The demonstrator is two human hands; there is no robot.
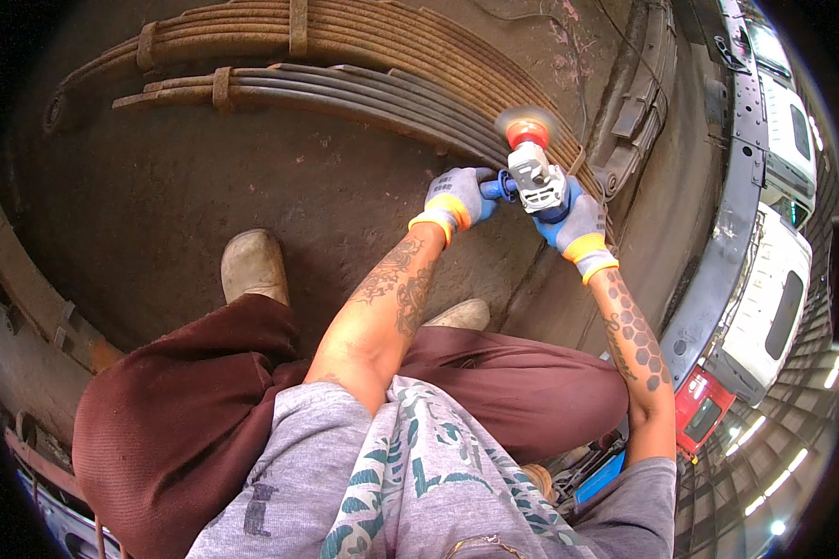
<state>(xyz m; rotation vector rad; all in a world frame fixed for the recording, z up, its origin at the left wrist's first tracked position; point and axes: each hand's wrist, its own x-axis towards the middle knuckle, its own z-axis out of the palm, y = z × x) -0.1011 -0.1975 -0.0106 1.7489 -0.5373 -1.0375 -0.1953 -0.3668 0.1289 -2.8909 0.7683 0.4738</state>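
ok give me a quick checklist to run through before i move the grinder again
1. Left grip closed on the blue side handle: ok.
2. Right grip closed around the body of the grinder: ok.
3. Gloves worn on both hands: ok.
4. Forearms covered: not ok, both are bare.
5. Red head at a standstill: not ok, its rim is blurred, as if spinning.
6. Red head in contact with the rusty leaf springs: cannot tell, it overlaps them in this view but any gap is hidden.
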